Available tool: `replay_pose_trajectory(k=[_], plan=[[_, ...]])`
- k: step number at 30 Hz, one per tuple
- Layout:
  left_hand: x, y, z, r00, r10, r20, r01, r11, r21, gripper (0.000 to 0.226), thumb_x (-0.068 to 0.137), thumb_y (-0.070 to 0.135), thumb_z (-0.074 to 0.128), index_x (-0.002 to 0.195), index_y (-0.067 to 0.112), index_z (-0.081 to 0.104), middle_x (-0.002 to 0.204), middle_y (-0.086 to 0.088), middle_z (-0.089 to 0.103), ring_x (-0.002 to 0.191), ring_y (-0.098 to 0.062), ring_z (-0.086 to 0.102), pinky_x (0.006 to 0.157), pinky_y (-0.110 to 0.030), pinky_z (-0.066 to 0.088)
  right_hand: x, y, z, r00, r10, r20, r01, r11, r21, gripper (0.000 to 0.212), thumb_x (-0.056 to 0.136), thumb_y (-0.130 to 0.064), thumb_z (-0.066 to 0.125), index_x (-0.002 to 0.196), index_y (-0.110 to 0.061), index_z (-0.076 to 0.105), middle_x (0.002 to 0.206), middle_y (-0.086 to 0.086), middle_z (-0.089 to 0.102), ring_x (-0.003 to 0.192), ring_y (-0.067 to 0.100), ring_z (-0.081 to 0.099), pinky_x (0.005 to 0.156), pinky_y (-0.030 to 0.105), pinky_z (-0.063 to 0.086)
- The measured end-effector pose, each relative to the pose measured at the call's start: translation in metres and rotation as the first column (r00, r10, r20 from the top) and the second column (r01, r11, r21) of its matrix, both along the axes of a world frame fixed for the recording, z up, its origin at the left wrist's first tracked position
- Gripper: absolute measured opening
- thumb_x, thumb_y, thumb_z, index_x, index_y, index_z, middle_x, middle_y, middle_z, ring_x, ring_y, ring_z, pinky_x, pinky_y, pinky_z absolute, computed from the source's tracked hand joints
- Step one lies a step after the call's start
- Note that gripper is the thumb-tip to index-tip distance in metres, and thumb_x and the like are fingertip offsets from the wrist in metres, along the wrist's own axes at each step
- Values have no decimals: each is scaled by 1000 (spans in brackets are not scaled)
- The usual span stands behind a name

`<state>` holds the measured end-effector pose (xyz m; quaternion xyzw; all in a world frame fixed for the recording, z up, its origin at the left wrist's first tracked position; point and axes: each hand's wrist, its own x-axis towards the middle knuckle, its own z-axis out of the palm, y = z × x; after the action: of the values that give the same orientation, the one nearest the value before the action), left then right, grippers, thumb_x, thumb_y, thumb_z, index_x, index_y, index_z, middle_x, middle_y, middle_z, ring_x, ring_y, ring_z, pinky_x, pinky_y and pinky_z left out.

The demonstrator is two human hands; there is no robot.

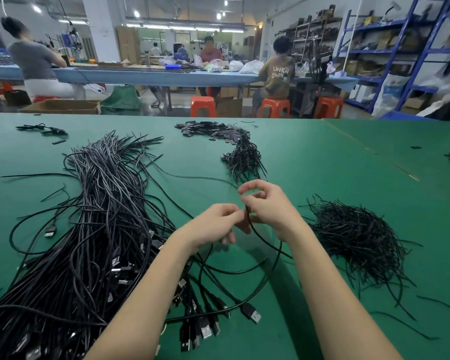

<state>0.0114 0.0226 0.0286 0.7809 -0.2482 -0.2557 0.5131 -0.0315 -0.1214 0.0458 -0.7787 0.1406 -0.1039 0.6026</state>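
Item: held cable (pixel 264 239), a single thin black lead with a matte round sheath and a USB plug (pixel 253 316) with a silver tip at its free end.
Location: lifted above the green bench (pixel 322 162), midway across it and towards the near edge. The plug lies on the surface nearer that edge.
Long axis: runs from the pinch point down and to the right, then loops back left to the plug. The slack hangs towards the person, below both hands.
Left hand (pixel 213 224): thumb and forefinger are closed together on the cable's upper end, with the other fingers curled under.
Right hand (pixel 268 206): touches the left at the same spot, its lower fingers wrapped round the cable. The forefinger and thumb are bent into a ring above it, holding nothing that can be made out.
Nearer hand: both are at the grip. The right stands over the outgoing run, so it seems better placed to draw or coil the slack.
Cable stock (pixel 102 229): a large loose pile of like leads on the left half, plugs towards the near edge.
Tie heap (pixel 353 237): short black strands, just right of the right wrist.
Short wire bundle (pixel 244 162): beyond the hands.
Flat black pieces (pixel 211 128): a heap near the far edge.
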Motion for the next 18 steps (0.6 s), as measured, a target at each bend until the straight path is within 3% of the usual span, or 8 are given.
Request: replay_pose_trajectory(k=[2, 4, 7, 9, 11, 14, 16, 18], plan=[[-5, 0, 4, 984, -116, -132, 109, 992, -63, 34, 105, 41, 44, 110, 15, 65, 95, 1, 76, 57, -16, 59, 49, -24, 45, 0, 4, 6, 997, -36, 68, 27, 992, 126, 25, 97, -3, 56, 85, -21, 70, 65, -1, 43, 51, 9, 41, 50, 24, 45], [-6, 2, 8, 955, -219, -198, 189, 969, -159, 35, 104, 42, 47, 114, 14, 65, 109, 0, 74, 64, -16, 61, 51, -21, 47, -1, 5, 12, 991, -76, 106, 47, 966, 253, 25, 98, -3, 57, 85, -20, 70, 65, -3, 41, 46, 6, 39, 47, 21, 40], [-4, 8, 9, 933, -348, -90, 332, 930, -155, 24, 103, 30, 53, 113, 12, 65, 117, -4, 72, 69, -15, 58, 58, -20, 47, -5, 3, 23, 980, -129, 152, 30, 848, 529, 21, 98, -2, 60, 89, -17, 71, 80, -1, 55, 54, 7, 50, 50, 17, 49], [-5, 8, 8, 942, -331, -54, 317, 932, -178, 17, 103, 22, 53, 109, 11, 65, 112, -7, 73, 69, -16, 60, 59, -20, 49, -6, 1, 26, 969, -175, 174, 46, 823, 567, 18, 99, -2, 60, 92, -15, 70, 86, 1, 58, 62, 11, 53, 52, 17, 51], [-6, 6, 9, 974, -218, -65, 195, 947, -256, 16, 104, 16, 50, 106, 9, 65, 102, -8, 74, 70, -16, 63, 61, -21, 52, -7, -2, 25, 962, -206, 179, 108, 891, 442, 13, 101, -7, 58, 98, -17, 66, 92, 4, 60, 66, 13, 59, 55, 20, 54], [0, 5, 11, 988, -12, -153, -56, 898, -437, 17, 104, 12, 48, 109, 4, 63, 93, -8, 75, 72, -16, 67, 67, -23, 56, -14, -11, 23, 993, -82, 86, 76, 995, 68, 12, 104, -21, 54, 116, -21, 57, 99, 5, 71, 68, 13, 66, 62, 27, 58], [6, 6, 12, 961, 74, -266, -219, 791, -571, 15, 103, 10, 50, 112, 1, 58, 91, -8, 76, 71, -16, 69, 68, -23, 56, -21, -19, 24, 994, 103, -41, -104, 994, -33, 22, 103, -31, 57, 123, -23, 54, 98, 4, 75, 70, 15, 70, 66, 29, 59], [10, 8, 16, 910, 105, -401, -370, 645, -669, 12, 102, 8, 51, 110, 0, 52, 91, -12, 76, 71, -16, 70, 67, -22, 57, -28, -23, 27, 946, 283, -156, -292, 956, -37, 27, 99, -33, 64, 122, -23, 54, 96, 5, 78, 74, 19, 73, 64, 28, 60]])
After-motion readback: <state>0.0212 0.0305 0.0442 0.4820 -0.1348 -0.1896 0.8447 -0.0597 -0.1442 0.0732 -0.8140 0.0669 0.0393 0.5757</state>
